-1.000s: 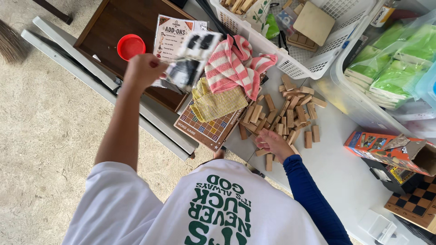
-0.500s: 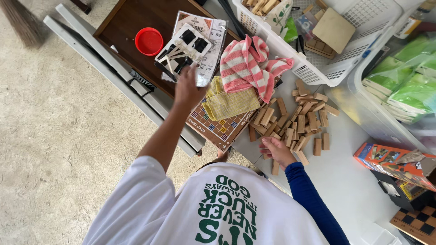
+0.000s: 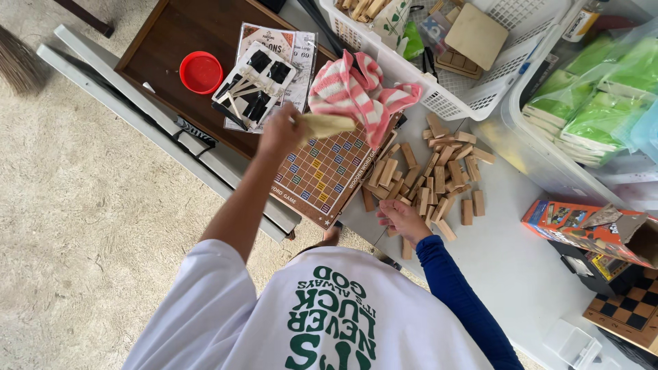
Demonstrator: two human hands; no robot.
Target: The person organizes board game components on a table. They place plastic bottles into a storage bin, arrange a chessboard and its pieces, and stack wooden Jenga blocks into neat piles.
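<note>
Left hand [image 3: 281, 130] grips a tan cloth [image 3: 327, 125], lifted over the board [image 3: 322, 175] just below it, which lies bare. Right hand [image 3: 401, 218] curls on the near edge of the blocks [image 3: 432, 175], scattered loose on the table [image 3: 507, 260]; whether it holds one, I cannot tell.

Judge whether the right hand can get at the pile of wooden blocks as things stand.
Probably yes: the right hand rests at the near edge of the wooden blocks, fingers among them, with nothing lying between.
</note>
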